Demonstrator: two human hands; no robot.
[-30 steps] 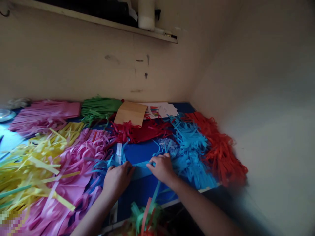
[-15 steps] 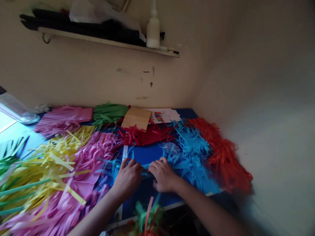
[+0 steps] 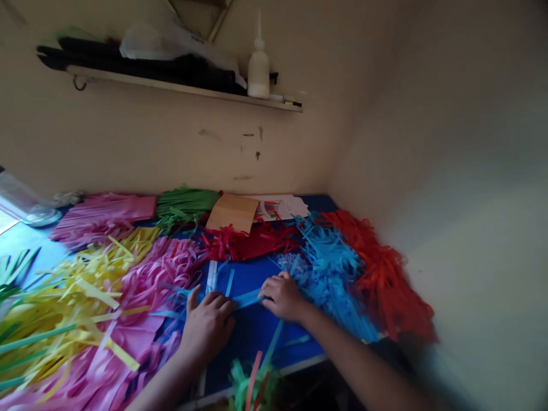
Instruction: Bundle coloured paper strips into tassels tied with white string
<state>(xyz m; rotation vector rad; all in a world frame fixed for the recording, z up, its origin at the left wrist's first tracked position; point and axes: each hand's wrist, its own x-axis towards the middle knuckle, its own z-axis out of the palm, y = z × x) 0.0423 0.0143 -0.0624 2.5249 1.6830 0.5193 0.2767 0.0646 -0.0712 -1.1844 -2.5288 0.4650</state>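
A light blue paper strip (image 3: 247, 298) spans the gap between my two hands over the blue table. My left hand (image 3: 210, 319) grips its left end, palm down, with the thumb side partly hidden. At the strip's right end my right hand (image 3: 282, 295) has its fingers curled on it. Blue fringed paper (image 3: 338, 268) lies right of my right hand. Pink fringed paper (image 3: 171, 265) is to the left of my left hand. Another thin blue strip (image 3: 230, 282) lies just behind the held one.
Yellow fringes (image 3: 92, 274), red fringes (image 3: 252, 242) and orange-red fringes (image 3: 385, 274) surround the blue table surface (image 3: 244, 365). A brown card (image 3: 232, 213) lies at the back. Above, a wall shelf (image 3: 171, 87) holds a white bottle (image 3: 258, 71). Green and orange strips (image 3: 252, 382) are at the front edge.
My hands are farther apart, my left hand having moved left and nearer. More of the blue strip shows between them. The view has shifted slightly.
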